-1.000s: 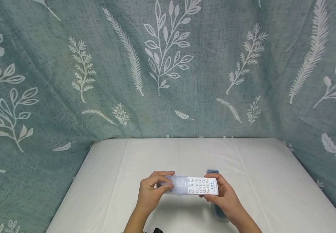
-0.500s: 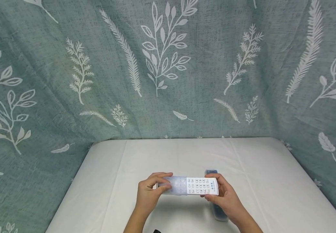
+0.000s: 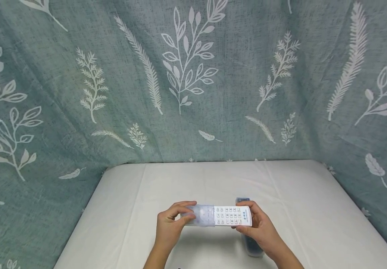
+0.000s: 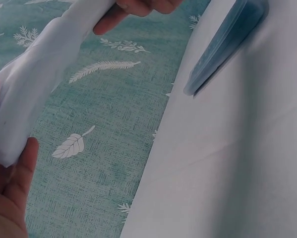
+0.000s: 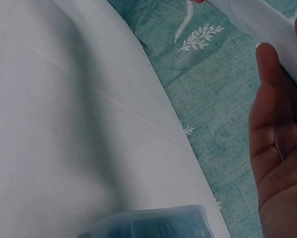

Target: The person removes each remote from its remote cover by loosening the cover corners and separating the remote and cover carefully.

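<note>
A white remote control [image 3: 231, 215] with rows of buttons is held level above the table. Over its left part sits a translucent sleeve [image 3: 206, 215], while the buttons on the right lie bare. My left hand [image 3: 170, 226] pinches the sleeved left end between thumb and fingers. The right hand [image 3: 261, 226] grips the remote's bare right end, thumb at the near edge. In the left wrist view the underside of the sleeve [image 4: 27, 84] looks cloudy and slightly wrinkled. The fingers of the right hand [image 5: 282, 158] support the remote [image 5: 269, 25] in the right wrist view.
A dark blue remote-like object [image 3: 253, 247] in a clear cover lies on the white table [image 3: 139, 209], partly hidden beneath the right hand. Its end [image 5: 163, 225] shows in the right wrist view. A green leaf-patterned curtain [image 3: 193, 142] hangs behind and at both sides.
My left hand has shifted slightly left, and the sleeve's right edge has moved a little left along the remote. The right hand keeps its grip. The head view has drifted slightly.
</note>
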Available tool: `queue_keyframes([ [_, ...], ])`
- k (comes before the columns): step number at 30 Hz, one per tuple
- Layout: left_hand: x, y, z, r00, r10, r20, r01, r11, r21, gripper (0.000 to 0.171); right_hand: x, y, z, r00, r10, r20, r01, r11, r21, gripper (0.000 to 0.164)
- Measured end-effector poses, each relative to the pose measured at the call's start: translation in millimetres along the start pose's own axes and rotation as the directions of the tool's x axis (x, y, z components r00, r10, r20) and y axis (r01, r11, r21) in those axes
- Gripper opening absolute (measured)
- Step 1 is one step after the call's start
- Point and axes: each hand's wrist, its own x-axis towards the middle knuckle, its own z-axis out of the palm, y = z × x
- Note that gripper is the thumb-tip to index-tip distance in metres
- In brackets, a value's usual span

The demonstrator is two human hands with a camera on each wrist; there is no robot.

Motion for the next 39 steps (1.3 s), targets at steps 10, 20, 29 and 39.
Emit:
queue_keyframes([
  [10, -0.4, -0.6, -2.2, 1.0, 0.006, 0.003, -0.006, 1.0, -0.022, 0.01, 0.1, -1.0, -0.9, 1.0, 0.004, -0.003, -0.004, 1.0, -0.013, 0.065],
  [20, -1.3, -3.4, -2.6, 1.0, -0.004, -0.004, 0.004, 0.999, -0.034, 0.011, -0.7, -1.0, -2.1, 1.0, 0.017, -0.015, -0.017, 1.0, -0.012, 0.064],
  [29, -0.9, -4.4, -4.4, 1.0, 0.004, 0.009, -0.004, 1.0, -0.017, 0.01, -1.1, -2.9, -1.5, 0.998, 0.044, -0.042, -0.045, 0.999, -0.03, 0.063],
  [39, -1.2, -5.7, -6.4, 0.999, -0.038, 0.005, 0.038, 0.999, -0.01, 0.01, -0.7, -3.2, -2.2, 1.0, 0.0, -0.009, 0.0, 1.0, -0.021, 0.063],
])
